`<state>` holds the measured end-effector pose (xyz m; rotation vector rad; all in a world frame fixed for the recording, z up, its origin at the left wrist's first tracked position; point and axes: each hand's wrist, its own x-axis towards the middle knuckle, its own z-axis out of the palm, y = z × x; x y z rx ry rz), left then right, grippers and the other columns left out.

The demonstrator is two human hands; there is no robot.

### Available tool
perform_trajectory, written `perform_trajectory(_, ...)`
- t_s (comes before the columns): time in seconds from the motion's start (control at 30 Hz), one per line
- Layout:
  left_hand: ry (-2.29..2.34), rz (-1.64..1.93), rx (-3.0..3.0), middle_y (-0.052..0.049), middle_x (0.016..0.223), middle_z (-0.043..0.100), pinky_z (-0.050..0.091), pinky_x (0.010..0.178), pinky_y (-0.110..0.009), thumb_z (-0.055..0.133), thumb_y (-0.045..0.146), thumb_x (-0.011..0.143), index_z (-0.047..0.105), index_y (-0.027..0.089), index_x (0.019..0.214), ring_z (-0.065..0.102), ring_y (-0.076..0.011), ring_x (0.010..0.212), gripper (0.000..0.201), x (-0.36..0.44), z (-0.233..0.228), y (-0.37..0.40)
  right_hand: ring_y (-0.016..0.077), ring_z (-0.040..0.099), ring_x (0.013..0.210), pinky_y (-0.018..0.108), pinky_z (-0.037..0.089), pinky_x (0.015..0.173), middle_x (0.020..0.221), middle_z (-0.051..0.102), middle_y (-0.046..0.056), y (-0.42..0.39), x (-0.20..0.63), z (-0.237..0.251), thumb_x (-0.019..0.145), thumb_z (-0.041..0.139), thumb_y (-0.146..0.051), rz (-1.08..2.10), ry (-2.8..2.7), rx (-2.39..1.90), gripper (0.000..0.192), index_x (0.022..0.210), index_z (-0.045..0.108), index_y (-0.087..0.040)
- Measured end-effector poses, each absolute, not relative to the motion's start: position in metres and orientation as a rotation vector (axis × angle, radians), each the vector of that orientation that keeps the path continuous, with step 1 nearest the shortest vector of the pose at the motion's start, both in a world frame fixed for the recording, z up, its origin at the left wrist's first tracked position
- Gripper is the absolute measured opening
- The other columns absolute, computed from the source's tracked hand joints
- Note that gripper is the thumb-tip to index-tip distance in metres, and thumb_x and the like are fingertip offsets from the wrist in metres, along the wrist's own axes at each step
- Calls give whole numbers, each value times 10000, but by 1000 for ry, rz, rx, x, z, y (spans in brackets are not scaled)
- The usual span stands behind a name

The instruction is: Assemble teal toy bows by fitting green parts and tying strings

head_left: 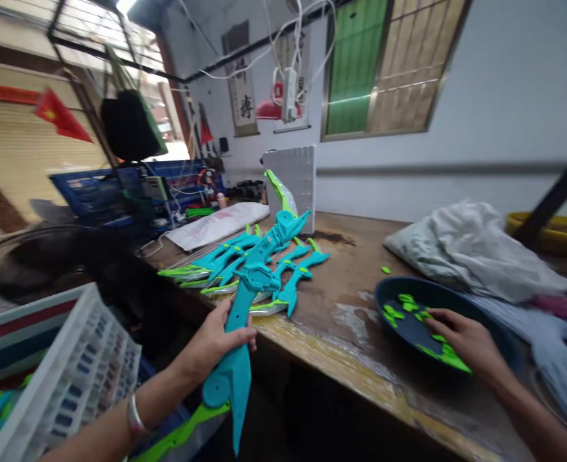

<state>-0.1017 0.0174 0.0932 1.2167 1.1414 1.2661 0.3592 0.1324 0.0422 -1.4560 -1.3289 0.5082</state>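
My left hand [225,333] is closed around a turquoise plastic toy [257,276], long and bow-like, held tilted in front of the bench. Lime-green and clear arms extend from its upper and lower ends. Over on the right, my right hand [466,337] reaches into a dark round basin [497,327]. Its fingertips pinch at a lime-green plastic piece [422,315], partly covered by the fingers. More small lime-green pieces [392,314] lie in the basin. Behind the held toy, several similar turquoise toys [295,276] with green-and-clear arms lie on the bench.
The wooden bench [345,282] has a taped front edge. One loose green piece [385,270] lies beyond the basin. White sacks [476,247] are heaped at the back right. A white plastic crate [81,359] stands at lower left. A red lamp [271,110] and cables hang overhead.
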Motion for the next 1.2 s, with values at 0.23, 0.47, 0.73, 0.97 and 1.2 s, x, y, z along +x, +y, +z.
perform_trajectory(0.23, 936, 1146, 1097, -5, 657, 642, 512, 557, -261, 705, 508, 874, 561, 171, 892, 626, -148, 560, 367, -39, 27, 26, 168, 643, 691, 302, 530, 676, 811, 731, 49, 64, 244, 52, 721, 828, -547, 1093, -1391, -1053, 412, 914, 742, -193)
perform_trajectory(0.47, 954, 1153, 933, -16, 739, 686, 526, 611, -243, 788, 429, 815, 600, 164, 1057, 625, -139, 633, 405, -6, 8, 20, 140, 668, 691, 274, 557, 695, 789, 725, 4, 31, 179, 47, 742, 866, -349, 1354, -1170, -812, 333, 973, 681, -195)
perform_trajectory(0.73, 1028, 1202, 1032, 35, 649, 609, 478, 549, -233, 693, 460, 898, 560, 196, 966, 552, -123, 552, 304, -8, 2, 18, 138, 636, 721, 269, 544, 678, 834, 696, 12, 29, 169, 38, 809, 811, -338, 1285, -1265, -870, 236, 978, 716, -204)
perform_trajectory(0.97, 1091, 1173, 1055, 11, 685, 652, 505, 576, -258, 709, 486, 877, 586, 181, 993, 594, -141, 572, 349, -7, 4, 16, 151, 648, 836, 273, 513, 762, 928, 682, 21, 29, 172, 48, 939, 674, -236, 830, -1705, -899, 143, 1069, 733, -241)
perform_trajectory(1.2, 1089, 1145, 1128, 1, 682, 651, 495, 568, -262, 701, 479, 877, 610, 172, 929, 590, -147, 570, 324, -4, 8, 14, 166, 648, 867, 280, 519, 748, 943, 663, 43, 31, 163, 51, 971, 622, -189, 515, -1906, -933, 92, 959, 708, -219)
